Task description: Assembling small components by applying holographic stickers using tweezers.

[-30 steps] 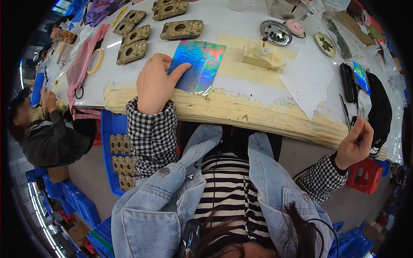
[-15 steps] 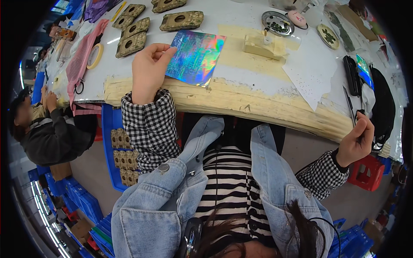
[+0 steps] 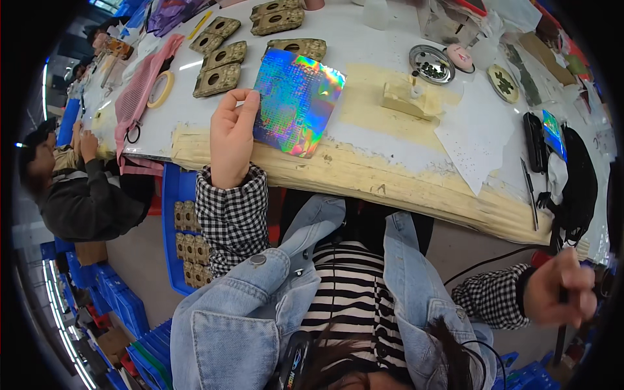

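My left hand (image 3: 233, 136) pinches the left edge of a shiny holographic sheet (image 3: 296, 104), thumb on top. The sheet is tilted up over the table's near edge and partly covers a camouflage-patterned piece with a round hole (image 3: 312, 47). Other such camouflage pieces (image 3: 218, 78) lie left of and behind it. Off the table's right front corner is my right hand (image 3: 560, 286), blurred by motion, with its fingers curled. A dark strip (image 3: 560, 341) shows below it; whether the fingers hold it, I cannot tell.
On the table are a taped block (image 3: 411, 99), a round metal dish of small dark parts (image 3: 431, 64), a dish of green parts (image 3: 503, 83), tweezers (image 3: 530, 195) and a black bag (image 3: 575, 175). A blue crate (image 3: 170, 227) holds more camouflage pieces. Another person (image 3: 91, 201) sits at left.
The holographic sheet has been raised and tilted in my left hand. My right hand has moved down and right, away from the tweezers. The whole view has shifted slightly.
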### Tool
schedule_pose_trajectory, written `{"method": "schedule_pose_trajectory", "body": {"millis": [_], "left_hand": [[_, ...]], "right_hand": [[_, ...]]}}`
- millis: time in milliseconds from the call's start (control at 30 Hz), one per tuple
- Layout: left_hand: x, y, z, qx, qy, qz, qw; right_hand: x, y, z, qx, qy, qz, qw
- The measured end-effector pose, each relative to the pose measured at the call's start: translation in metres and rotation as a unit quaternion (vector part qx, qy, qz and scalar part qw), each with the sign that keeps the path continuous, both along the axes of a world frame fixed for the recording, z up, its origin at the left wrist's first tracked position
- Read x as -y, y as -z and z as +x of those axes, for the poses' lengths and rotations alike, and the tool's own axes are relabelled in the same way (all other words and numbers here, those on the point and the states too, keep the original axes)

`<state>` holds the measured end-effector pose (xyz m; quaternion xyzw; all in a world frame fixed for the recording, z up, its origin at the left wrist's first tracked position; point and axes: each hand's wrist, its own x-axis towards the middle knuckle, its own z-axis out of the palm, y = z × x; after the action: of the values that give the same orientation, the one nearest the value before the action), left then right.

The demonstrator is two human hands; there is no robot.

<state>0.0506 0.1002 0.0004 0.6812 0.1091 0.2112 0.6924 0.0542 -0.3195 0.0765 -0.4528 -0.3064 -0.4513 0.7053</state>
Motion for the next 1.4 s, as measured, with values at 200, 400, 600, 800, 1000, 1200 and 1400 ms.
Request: {"method": "schedule_pose_trajectory", "body": {"millis": [200, 400, 600, 800, 1000, 1200, 1400], "left_hand": [[-0.004, 0.001, -0.006, 0.014, -0.027, -0.02, 0.999], [-0.005, 0.003, -0.005, 0.015, -0.008, -0.015, 1.0], [-0.011, 0.004, -0.008, 0.012, -0.001, -0.029, 1.0], [-0.002, -0.011, -0.018, 0.019, -0.034, -0.121, 0.992], [0.03, -0.028, -0.041, 0.073, 0.002, -0.079, 0.994], [0.082, -0.039, -0.04, 0.029, 0.159, -0.154, 0.975], [0.144, -0.027, -0.004, 0.009, 0.283, -0.219, 0.934]], "right_hand": [[-0.029, -0.067, -0.025, 0.262, -0.285, -0.209, 0.898], [-0.034, -0.054, -0.015, 0.256, -0.317, -0.262, 0.875], [-0.032, -0.054, -0.002, 0.244, -0.393, -0.314, 0.829], [-0.012, -0.02, -0.001, 0.059, -0.443, -0.118, 0.887], [0.02, 0.007, 0.003, -0.087, -0.169, -0.157, 0.969], [-0.02, 0.036, 0.0, -0.219, -0.131, -0.107, 0.961], [-0.051, 0.048, 0.007, -0.376, -0.185, -0.08, 0.904]]}}
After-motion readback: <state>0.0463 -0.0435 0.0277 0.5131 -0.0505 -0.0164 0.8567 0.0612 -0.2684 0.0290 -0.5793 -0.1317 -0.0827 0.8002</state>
